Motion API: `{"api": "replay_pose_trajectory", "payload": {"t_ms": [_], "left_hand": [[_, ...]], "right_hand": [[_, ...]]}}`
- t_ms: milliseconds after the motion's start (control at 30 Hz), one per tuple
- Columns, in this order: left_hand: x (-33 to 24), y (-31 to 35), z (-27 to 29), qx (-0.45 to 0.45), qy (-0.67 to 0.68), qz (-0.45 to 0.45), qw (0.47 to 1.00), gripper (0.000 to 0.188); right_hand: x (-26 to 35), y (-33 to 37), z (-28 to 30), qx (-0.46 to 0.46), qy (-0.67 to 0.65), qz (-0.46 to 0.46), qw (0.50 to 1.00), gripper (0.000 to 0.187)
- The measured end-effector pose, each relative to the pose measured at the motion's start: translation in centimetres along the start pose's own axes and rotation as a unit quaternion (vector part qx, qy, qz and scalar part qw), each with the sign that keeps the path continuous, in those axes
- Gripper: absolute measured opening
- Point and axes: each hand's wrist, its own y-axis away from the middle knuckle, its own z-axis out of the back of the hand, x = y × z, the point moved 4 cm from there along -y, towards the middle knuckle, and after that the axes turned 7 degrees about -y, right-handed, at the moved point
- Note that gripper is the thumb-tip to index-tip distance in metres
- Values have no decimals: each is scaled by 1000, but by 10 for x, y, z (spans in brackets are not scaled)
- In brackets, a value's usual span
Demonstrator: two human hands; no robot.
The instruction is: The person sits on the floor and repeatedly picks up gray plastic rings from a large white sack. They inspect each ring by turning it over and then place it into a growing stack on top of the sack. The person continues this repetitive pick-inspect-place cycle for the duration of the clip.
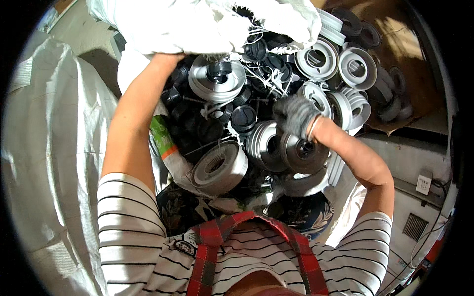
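Observation:
My right hand (295, 117), in a grey glove, is over the pile with its fingers curled in. What they hold, if anything, is hidden. Just below it lies a dark grey plastic ring (305, 154), and a white ring (316, 97) sits against its far side. My left arm (136, 111) reaches forward to the white woven sack (197, 27), whose cloth covers the left hand. Near that wrist rests a white stepped plastic ring (217, 81). Black round caps (243, 117) and thin white plastic sprigs (276, 81) fill the middle of the heap.
A large white sack (57, 148) stands along the left side. More white rings (356, 67) are stacked at the far right, with dark rings (390, 106) lying on brown board beyond. A power socket (423, 184) with cables is mounted at the right. A grey-white ring (219, 167) lies close to me.

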Motion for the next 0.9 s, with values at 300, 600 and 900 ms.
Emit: {"api": "replay_pose_trajectory", "payload": {"t_ms": [300,600,900], "left_hand": [[-72,127,-49,-70,184,79,977,28],[-138,209,5,71,307,327,891,36],[-139,257,76,226,586,526,573,19]], "right_hand": [[-53,-106,26,-248,-119,-96,957,75],[-68,-63,-5,-186,-148,-99,966,34],[-57,33,-45,-333,-180,-22,925,35]]}}
